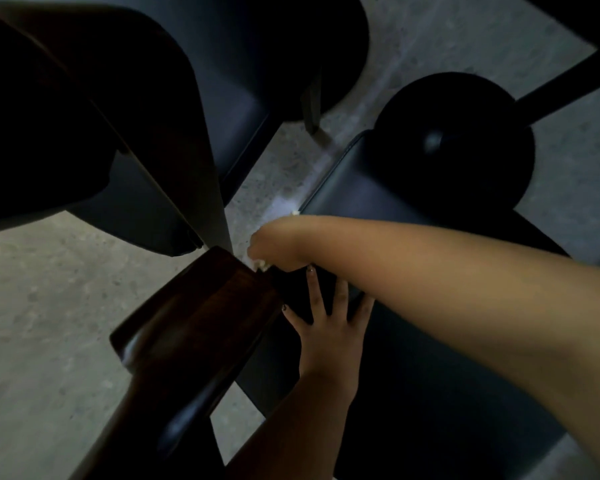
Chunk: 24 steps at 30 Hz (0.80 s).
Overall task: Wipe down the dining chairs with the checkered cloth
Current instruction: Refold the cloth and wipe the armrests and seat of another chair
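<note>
Head cam is pretty dark, so bear with me. Biggest thing in view is the chair I'm on, its black seat (413, 216) running under my arms, with a wooden backrest (194, 306) down at the lower left. A second chair (174, 109) sits just beside it up top, and a round black table base (465, 140) stands on the speckled floor (49, 289) behind. My left hand (326, 327) is spread flat with straight fingers on the seat by the backrest, holding nothing. My right hand (274, 247) is curled up at the seat's back corner, bunching the checkered cloth (262, 265), of which only pale scraps peek out. Can't tell what's already clean. I'd guess I'm mid-wipe on this seat, other chair possibly to go.
</note>
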### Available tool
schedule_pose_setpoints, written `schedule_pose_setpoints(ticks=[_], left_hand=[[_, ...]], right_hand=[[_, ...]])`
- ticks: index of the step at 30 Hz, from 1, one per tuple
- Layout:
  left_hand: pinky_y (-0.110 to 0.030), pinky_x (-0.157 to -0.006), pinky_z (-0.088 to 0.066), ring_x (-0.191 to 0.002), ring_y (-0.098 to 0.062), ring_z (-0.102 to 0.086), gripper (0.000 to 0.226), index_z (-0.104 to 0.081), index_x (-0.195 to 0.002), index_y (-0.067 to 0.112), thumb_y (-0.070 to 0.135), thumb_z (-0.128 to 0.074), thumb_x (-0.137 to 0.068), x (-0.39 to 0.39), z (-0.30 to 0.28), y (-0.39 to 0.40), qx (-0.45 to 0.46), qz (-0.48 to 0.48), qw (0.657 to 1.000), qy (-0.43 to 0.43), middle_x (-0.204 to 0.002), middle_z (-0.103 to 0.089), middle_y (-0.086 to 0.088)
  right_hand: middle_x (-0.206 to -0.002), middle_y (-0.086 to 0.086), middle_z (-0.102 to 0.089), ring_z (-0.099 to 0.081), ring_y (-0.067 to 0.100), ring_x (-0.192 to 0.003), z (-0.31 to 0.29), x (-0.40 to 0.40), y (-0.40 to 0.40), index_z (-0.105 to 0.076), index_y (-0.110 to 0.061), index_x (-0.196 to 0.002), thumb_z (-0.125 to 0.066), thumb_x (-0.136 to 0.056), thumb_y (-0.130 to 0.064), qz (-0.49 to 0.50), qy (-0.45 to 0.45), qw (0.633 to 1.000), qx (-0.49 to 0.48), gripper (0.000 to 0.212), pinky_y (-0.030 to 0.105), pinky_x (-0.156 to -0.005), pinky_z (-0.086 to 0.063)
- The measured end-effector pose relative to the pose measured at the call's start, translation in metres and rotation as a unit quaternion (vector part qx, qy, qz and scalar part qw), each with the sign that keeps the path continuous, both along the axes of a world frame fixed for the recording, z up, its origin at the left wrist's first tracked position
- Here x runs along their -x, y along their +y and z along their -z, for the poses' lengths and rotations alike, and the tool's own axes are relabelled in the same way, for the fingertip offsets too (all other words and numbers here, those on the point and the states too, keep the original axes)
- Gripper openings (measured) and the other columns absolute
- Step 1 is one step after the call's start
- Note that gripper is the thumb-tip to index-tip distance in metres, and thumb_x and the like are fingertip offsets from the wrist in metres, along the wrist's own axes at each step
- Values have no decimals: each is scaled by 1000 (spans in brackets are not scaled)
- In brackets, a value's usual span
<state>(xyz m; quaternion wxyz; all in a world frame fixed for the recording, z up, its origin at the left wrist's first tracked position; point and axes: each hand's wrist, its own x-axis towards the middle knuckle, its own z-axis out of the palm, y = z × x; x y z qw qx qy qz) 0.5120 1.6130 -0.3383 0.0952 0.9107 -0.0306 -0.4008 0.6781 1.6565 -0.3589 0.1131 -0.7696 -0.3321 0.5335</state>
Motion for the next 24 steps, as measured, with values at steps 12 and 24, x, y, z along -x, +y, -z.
schedule_pose_setpoints(ticks=[12, 24], left_hand=[[-84, -97, -9, -129, -51, 44, 143, 33, -143, 40, 35, -87, -66, -1, 1, -3, -16, -18, 999, -34, -145, 51, -12], [-84, -97, -11, -127, -51, 46, 146, 39, -140, 39, 43, -86, -64, 1, 1, -2, -37, -1, 999, -33, -145, 51, -13]], right_hand=[[-122, 15, -60, -54, 31, -115, -27, -111, -89, -62, -8, -117, -48, -89, -11, 243, -389, 887, -49, 31, 32, -93, -39], [-156, 10, -25, -18, 26, -145, -15, -50, -130, -28, -10, -149, -43, -94, -25, 145, -393, 905, -74, 59, 32, -116, -3]])
